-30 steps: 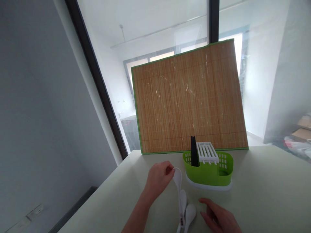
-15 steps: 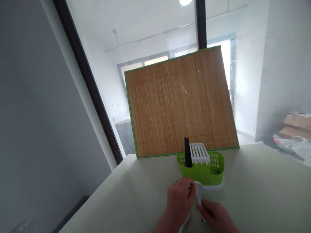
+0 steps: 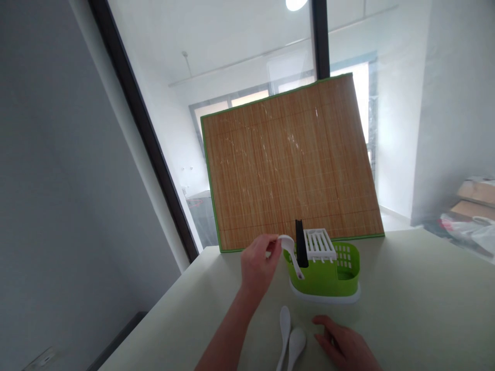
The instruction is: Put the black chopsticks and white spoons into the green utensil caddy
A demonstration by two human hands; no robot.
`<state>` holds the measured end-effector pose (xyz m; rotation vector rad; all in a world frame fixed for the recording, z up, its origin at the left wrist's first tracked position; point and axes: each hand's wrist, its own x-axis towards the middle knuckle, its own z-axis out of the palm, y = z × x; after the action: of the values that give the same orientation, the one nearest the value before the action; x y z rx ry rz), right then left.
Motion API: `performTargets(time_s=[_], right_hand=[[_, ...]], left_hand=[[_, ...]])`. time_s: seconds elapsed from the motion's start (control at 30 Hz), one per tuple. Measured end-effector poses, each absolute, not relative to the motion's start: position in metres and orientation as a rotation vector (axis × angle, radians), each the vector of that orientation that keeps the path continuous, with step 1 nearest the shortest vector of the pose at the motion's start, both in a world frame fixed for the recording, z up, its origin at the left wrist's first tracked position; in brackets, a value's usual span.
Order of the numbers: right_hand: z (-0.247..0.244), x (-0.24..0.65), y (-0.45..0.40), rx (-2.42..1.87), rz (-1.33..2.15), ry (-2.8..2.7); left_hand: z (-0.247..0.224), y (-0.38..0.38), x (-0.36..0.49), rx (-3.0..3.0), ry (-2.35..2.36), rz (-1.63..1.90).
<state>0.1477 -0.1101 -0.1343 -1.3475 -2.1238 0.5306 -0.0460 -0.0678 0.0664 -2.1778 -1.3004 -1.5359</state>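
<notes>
My left hand (image 3: 260, 260) pinches a white spoon (image 3: 292, 253) by its bowl end, the handle pointing down in front of the left part of a green basket (image 3: 317, 283). Black chopsticks (image 3: 300, 245) stand in that basket beside a white slotted rack (image 3: 319, 243); its right compartment shows no utensils. Low on the table, my right hand (image 3: 340, 342) is held with thumb and fingers apart, nothing between them. Left of it lie two more white spoons, one (image 3: 285, 322) slightly farther back than the other (image 3: 297, 342).
A bamboo mat with green edging (image 3: 286, 165) leans upright against the glass behind the basket, on the pale table (image 3: 185, 319). Cardboard boxes (image 3: 477, 191) and plastic bags are beyond the table at the right.
My left hand has lifted the spoon up and left to the basket. My right hand has let go of its handle and opened. Two spoons on the table are now uncovered.
</notes>
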Motion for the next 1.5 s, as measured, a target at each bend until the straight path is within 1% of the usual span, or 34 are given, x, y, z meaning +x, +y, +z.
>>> performTargets(time_s=[0.07, 0.17, 0.37, 0.73, 0.97, 1.1, 1.2, 1.27, 1.37, 1.43, 1.5], right_hand=[[-0.133, 0.147, -0.111, -1.358, 0.511, -2.156], [-0.132, 0.146, -0.112, -1.382, 0.467, -2.217], [-0.13, 0.143, -0.112, -1.412, 0.426, -2.3], [-0.126, 0.14, -0.112, -1.469, 0.414, -2.364], [-0.127, 0.141, -0.114, -1.463, 0.418, -2.372], [-0.128, 0.141, -0.113, -1.452, 0.423, -2.365], [-0.129, 0.14, -0.113, -1.47, 0.406, -2.363], [-0.131, 0.14, -0.113, -1.465, 0.385, -2.372], [-0.134, 0.14, -0.114, -1.431, 0.334, -2.394], [-0.135, 0.14, -0.115, -1.426, 0.312, -2.399], [-0.135, 0.14, -0.116, -1.434, 0.313, -2.387]], left_hand=[[0.08, -0.049, -0.047, -2.123, -1.289, -1.547], [0.08, -0.018, -0.041, -2.142, -1.348, -1.464], [0.045, 0.026, -0.029, -2.19, -1.666, -1.057], [0.004, 0.047, -0.02, -2.271, -1.838, -0.9], [0.004, 0.042, -0.026, -2.29, -1.779, -0.975], [0.0, 0.023, -0.044, -2.247, -1.734, -1.223], [-0.021, 0.007, -0.066, -2.31, -1.819, -1.329], [-0.042, -0.003, -0.081, -2.497, -1.952, -1.277], [-0.072, -0.018, -0.1, -2.908, -2.187, -1.077], [-0.085, -0.027, -0.107, -3.107, -2.249, -0.952], [-0.092, -0.034, -0.109, -3.206, -2.214, -0.874]])
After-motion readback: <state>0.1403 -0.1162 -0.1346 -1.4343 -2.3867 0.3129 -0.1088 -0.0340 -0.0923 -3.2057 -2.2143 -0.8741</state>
